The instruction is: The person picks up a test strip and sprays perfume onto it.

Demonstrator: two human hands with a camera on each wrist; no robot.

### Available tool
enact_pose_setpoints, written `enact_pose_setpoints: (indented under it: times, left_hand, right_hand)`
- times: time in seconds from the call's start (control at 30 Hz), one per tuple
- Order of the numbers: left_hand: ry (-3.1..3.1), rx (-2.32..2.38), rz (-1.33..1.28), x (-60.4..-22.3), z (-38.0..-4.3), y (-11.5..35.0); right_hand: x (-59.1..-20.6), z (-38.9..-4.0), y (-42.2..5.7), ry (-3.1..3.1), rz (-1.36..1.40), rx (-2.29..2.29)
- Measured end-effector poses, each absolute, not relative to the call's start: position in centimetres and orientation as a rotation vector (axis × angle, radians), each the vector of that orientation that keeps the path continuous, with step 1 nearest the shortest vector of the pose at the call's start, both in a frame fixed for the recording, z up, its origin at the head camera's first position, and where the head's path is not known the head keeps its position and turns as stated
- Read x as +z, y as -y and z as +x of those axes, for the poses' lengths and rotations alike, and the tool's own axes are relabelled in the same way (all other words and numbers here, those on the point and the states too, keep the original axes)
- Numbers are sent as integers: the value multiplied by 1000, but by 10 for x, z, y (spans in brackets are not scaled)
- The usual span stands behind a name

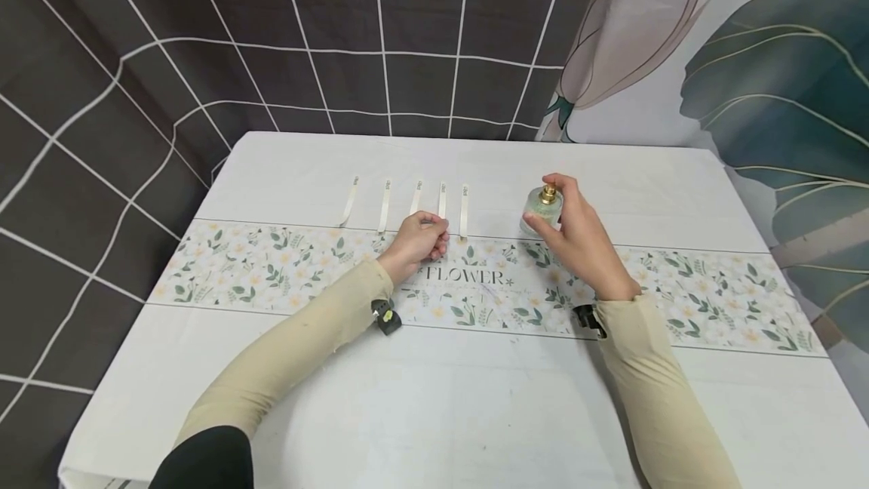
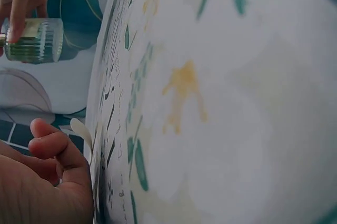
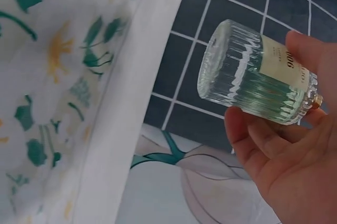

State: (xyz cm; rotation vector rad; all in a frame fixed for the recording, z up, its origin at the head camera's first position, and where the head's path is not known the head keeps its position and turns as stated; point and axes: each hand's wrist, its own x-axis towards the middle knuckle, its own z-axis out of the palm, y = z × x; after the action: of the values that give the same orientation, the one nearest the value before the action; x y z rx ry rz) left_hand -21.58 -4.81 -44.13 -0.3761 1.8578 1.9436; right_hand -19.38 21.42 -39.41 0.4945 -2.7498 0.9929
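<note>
My right hand [image 1: 580, 236] grips a ribbed clear glass perfume bottle [image 3: 253, 74] by its sides. The bottle has a gold neck, a cream label and pale green liquid; its base shows free of the table in the right wrist view. With curled fingers, my left hand [image 1: 417, 244] pinches the near end of a white paper test strip [image 1: 443, 198], second from the right in a row of several. Its fingertips cover that end. The rightmost strip [image 1: 465, 210] lies just beside this hand, and the leftmost strip [image 1: 349, 202] is farther off.
A white-covered table [image 1: 434, 398] carries a floral runner [image 1: 258, 266] printed with "FLOWER". Behind it hangs a dark cloth [image 1: 421, 21] with a white grid. At the right is a curtain [image 1: 767, 96] with large leaf shapes.
</note>
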Motion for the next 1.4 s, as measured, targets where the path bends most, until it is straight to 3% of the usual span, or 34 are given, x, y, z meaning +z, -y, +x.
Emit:
enact_pose_setpoints:
  times: [0.47, 0.93, 1.4]
  left_hand:
    - [-2022, 1793, -307, -439, -208, 55]
    - [-2557, 931, 189, -411, -221, 33]
    - [-2564, 793, 191, -414, -237, 20]
  right_hand:
    - [-413, -199, -225, 2865, 461, 1027]
    - [-419, -201, -225, 2915, 442, 1081]
    - [-417, -201, -217, 2927, 507, 1083]
